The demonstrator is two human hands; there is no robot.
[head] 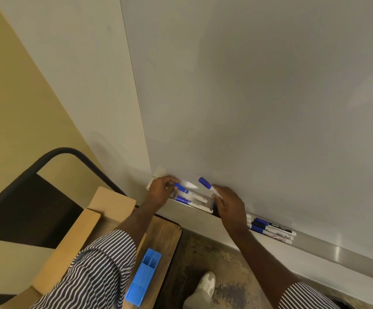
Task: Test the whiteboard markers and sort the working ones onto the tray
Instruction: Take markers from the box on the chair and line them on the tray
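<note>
Whiteboard above, ledge along its lower edge. Wooden table below left, blue tray lying on it. Right hand gripping a capped blue marker, cap pointing up-left. Left hand pinching another marker by the cap. More markers resting on ledge.

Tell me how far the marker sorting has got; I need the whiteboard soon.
Early stage. Done: nothing visible; the blue tray looks empty and the whiteboard unmarked. In hand: the left hand and right hand each hold a capped blue marker. Left: markers on the ledge.
</note>
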